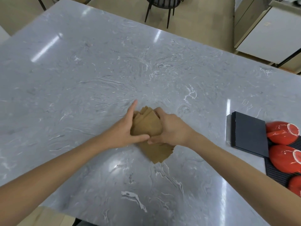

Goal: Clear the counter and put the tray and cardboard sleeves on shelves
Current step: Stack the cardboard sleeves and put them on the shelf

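We hold the fanned stack of cardboard sleeves (147, 126) mid-counter (97, 70), left hand (126, 128) and right hand (169, 129) clasping its sides; its long axis runs toward us, hands equally near.

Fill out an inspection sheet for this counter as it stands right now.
Surface: grey marbled counter, mostly bare.
Job's things: stack of cardboard sleeves, fanned and uneven, lower end resting on the counter; dark tray at the right edge.
Clutter: red bowls upside down on a ribbed mat.
Hands: left hand and right hand squeeze the sleeves from both sides.
Cables: nothing seen.
Surroundings: black chair beyond the far edge; white cabinet at right.
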